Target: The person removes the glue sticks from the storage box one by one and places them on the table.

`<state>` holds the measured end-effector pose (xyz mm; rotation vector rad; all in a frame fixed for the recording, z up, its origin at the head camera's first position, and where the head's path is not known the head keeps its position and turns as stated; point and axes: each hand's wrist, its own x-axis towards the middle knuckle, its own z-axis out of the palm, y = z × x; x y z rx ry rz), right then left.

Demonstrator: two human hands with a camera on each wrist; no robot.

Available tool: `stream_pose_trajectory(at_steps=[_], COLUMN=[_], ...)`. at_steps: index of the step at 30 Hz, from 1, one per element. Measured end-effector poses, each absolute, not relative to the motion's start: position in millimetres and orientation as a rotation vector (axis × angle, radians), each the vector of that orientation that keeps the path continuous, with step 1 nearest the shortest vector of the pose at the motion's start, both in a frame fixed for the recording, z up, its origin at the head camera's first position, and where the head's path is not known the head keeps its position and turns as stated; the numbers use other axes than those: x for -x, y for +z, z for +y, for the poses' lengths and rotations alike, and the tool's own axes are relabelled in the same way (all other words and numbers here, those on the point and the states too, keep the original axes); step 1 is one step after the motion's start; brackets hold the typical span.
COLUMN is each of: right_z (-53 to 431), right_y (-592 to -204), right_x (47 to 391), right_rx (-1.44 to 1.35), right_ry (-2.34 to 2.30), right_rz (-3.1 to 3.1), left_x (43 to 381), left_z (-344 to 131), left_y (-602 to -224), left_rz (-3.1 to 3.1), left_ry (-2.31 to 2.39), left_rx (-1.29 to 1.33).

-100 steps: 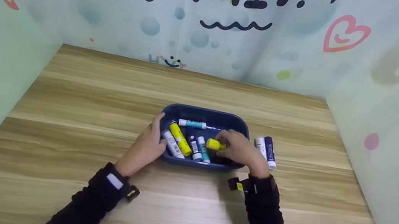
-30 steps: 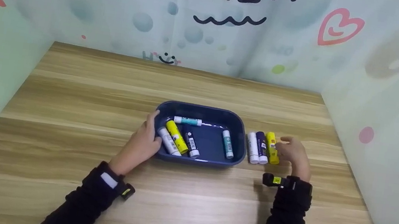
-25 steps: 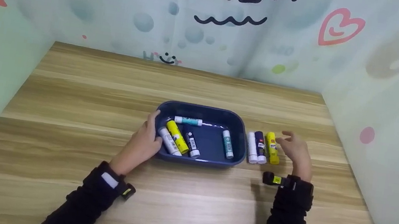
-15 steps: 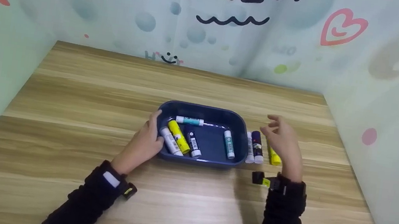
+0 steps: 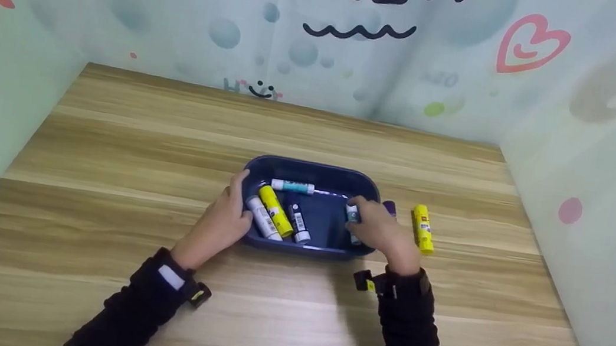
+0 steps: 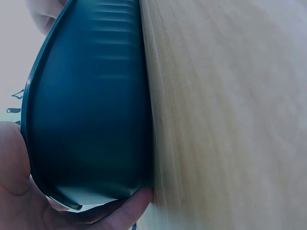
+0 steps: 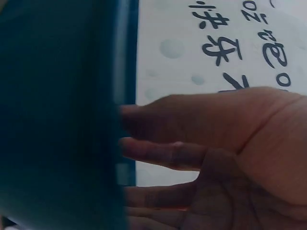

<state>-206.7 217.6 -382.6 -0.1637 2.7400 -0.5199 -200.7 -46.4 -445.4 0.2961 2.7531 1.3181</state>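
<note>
The wood-grain table [image 5: 272, 311] has open room left of the left hand and toward the person. Between the hands sits a navy plastic tub [image 5: 328, 223]. The left hand [image 5: 219, 215] is clamped on its left end; the right hand [image 5: 383, 230] reaches over the right rim to a teal-and-white glue stick [image 5: 352, 217] — pinched or merely touched, I can't tell, the tub wall hiding its fingertips in the right wrist view. Just right of the left hand lie a white glue stick [image 5: 264, 219], a yellow-capped one [image 5: 275, 210] and a dark blue one [image 5: 299, 224], with another teal one [image 5: 292, 186] beyond. Outside, a yellow glue stick [image 5: 423, 229] lies right of the right hand — and a purple-ended one [image 5: 390, 207] is mostly hidden behind it.
</note>
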Motion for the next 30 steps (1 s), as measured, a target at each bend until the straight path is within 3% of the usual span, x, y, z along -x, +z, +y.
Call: stream_pose_trajectory(at_steps=[17,30], right_z=[193.9,215.9], right_y=[-424.7,-395.3], right_x=[212.4,213.7], right_rx=[0.052,0.1], right_ry=[-0.244,-0.608], right_rz=[3.011,2.917], left_x=[200.1,199.2], left_z=[-46.7,-46.8], left_y=[-444.5,-445.6], left_rz=[2.744,2.741], left_ry=[1.307,1.321], left_rx=[-0.271,-0.29])
